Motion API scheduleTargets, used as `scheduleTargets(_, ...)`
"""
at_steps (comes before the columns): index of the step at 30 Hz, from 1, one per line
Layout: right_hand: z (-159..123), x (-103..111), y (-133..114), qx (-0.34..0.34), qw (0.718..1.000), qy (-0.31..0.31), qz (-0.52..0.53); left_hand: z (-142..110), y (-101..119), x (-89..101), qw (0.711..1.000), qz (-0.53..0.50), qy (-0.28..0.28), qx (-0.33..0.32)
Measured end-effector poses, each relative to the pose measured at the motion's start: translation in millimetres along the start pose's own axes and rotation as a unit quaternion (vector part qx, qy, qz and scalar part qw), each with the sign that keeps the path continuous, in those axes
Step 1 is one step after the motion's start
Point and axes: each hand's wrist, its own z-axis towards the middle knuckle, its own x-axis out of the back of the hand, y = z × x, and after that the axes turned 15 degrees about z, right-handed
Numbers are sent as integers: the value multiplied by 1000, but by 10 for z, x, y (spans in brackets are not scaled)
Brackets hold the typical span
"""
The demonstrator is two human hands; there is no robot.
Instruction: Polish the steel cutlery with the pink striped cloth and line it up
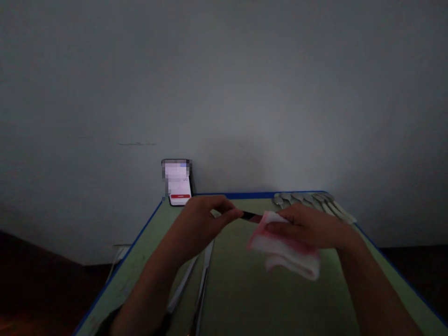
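Note:
My left hand point(206, 219) pinches the end of a slim, dark knife point(249, 215) between thumb and fingers. The knife's other end runs into a folded pink-and-white cloth point(287, 249), which hides it. Closed around this cloth is my right hand point(304, 226), its thumb pressing on the folds and the lower part hanging loose. Both hands are above the green tabletop point(266, 298). Beneath my left forearm lie two long knives, one blade point(184, 284) partly covered by the arm and the other knife point(206, 266) beside it.
Several metal spoons point(285, 198) lie in a row at the table's back right, beside forks point(320, 200) and pale handles point(345, 214). A lit phone point(179, 182) leans on the wall point(231, 102) at the back left. A blue edge point(238, 195) borders the table.

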Motion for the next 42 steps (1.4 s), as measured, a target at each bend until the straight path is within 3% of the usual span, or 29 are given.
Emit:
scheduleTargets(5,99,-130,-48,29,999,-11,-26,6,145,-63,998,35,-30,-49)
scheduleTargets(12,156,-176,-43,47,998,-26,-14,9,156,-35,995,29,-59,-70)
scheduleTargets(16,144,-121,8,44,997,-46,31,5,53,38,997,4,-36,-62)
scheduleTargets(19,77,-39,72,19,998,-29,43,-24,-99,120,1000,3,-13,-22)
scheduleTargets(25,-88,95,100,-12,998,-28,46,-70,-269,179,994,-53,-89,-15)
scheduleTargets(34,-86,113,30,7,999,4,34,-11,-228,79,998,-48,-26,13)
scheduleTargets(42,0,35,-18,48,997,28,-56,-45,-2,-2,998,12,-51,-38)
